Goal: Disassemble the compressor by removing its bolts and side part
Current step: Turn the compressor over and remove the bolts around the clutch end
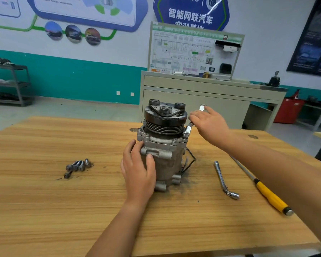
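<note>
Loose bolts (78, 166) out already; my left hand (138, 170) clasps the compressor (164, 145), right hand (208, 124) grips the wrench (189, 127) on a flange bolt (185, 134); several remain.

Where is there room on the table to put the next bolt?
Bare wood lies left of the compressor, all around the bolts, and along the near edge of the table. The right is crowded: an L-wrench, a screwdriver and the right arm.
</note>
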